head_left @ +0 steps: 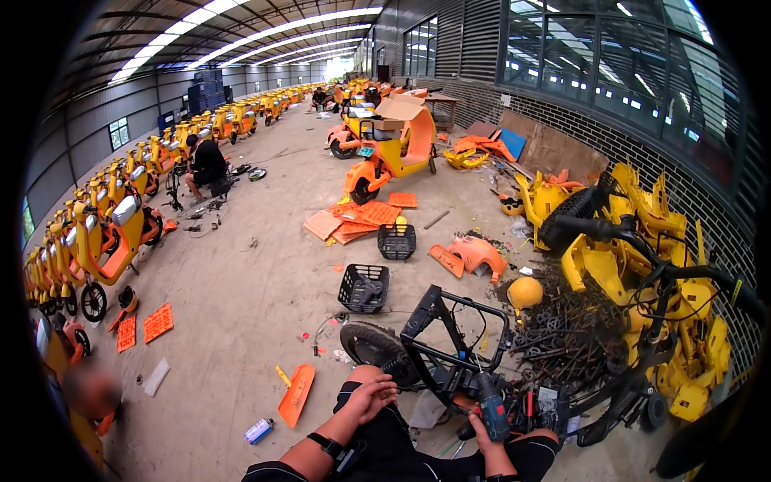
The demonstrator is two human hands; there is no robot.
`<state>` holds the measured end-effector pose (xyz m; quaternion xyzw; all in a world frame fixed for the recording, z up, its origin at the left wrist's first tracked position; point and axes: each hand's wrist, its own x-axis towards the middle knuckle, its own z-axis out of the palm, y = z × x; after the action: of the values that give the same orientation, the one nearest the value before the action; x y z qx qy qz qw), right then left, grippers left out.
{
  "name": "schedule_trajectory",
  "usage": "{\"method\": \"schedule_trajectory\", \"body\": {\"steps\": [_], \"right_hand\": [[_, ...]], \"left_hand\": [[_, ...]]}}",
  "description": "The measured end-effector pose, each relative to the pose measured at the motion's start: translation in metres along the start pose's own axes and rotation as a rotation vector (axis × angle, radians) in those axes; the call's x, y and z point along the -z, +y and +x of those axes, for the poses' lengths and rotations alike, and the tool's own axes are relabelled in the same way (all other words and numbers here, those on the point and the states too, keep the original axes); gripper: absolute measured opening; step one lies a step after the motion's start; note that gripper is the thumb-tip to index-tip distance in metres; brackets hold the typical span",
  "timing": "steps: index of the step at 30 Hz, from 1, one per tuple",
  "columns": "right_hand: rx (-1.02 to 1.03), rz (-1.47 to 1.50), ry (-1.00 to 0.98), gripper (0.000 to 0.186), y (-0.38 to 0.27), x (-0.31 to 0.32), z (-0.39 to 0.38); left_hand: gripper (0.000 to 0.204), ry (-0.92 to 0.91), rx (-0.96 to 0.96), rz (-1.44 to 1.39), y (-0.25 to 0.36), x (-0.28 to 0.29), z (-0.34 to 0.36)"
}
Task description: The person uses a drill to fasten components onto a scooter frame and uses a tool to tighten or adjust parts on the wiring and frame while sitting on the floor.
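My left hand [373,398] is open over my left thigh, its fingers loosely bent just below a dark spring-like part of a stripped black scooter frame [426,313]. The frame lies low in front of me, its rear wheel [369,345] to the left. My right hand [482,430] is closed on a blue-and-black power drill [492,406], which points up toward the frame's lower tubes. Beside the drill are a red-handled tool [530,406] and dark parts. A black handlebar assembly [594,229] stands at my right.
Yellow panels [691,345] and a heap of black parts [566,329] lie right. Black baskets [363,289], orange panels [361,213] and an orange-yellow scooter [393,153] are ahead. Scooter rows [112,241] line the left. A seated person [207,167] is among loose parts; another person's head [88,386] shows lower left.
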<state>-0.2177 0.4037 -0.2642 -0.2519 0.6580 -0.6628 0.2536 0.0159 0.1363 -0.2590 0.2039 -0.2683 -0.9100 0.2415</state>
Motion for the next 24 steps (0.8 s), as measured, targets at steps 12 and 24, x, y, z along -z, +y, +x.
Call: {"method": "schedule_trajectory", "body": {"steps": [12,24], "right_hand": [[-0.023,-0.023,-0.014,0.038,0.013,0.003,0.002],[0.127,-0.459,-0.036,0.021,-0.008,0.004,0.000]], "left_hand": [[0.031,0.030,0.066,0.055,-0.002,-0.008,0.012],[0.030,0.051,0.045,0.132,-0.004,-0.005,0.013]]}}
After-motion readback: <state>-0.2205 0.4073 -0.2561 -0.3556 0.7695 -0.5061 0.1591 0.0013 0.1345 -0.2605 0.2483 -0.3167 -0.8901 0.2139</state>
